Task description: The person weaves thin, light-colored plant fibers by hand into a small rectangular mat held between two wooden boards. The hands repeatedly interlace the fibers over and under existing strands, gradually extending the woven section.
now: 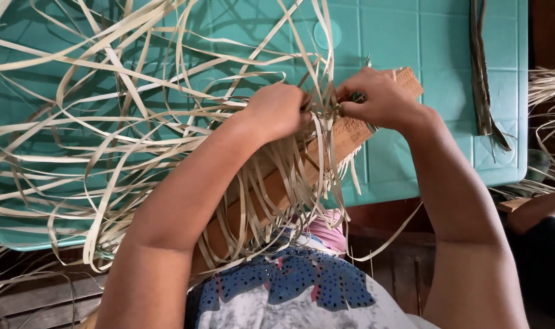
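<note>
While strips (137,131) splay, both hands' fingers (344,100) pinch them.

Your left hand (277,109) and right hand (381,97) are both bare: no gloves, no rings, no watch or band at either wrist. Your forearms are uncovered along their whole visible length, with no sleeve edge showing on either side. Below and between your arms, nearer your body than your hands, you wear a printed garment (295,286): a pale grey-white ground with mottled darker grey patches, and a large blue patch scattered with small dark dots. Small pink marks sit inside the blue. Just above that print, under your hands, a strip of pink cloth (329,231) shows.
</note>
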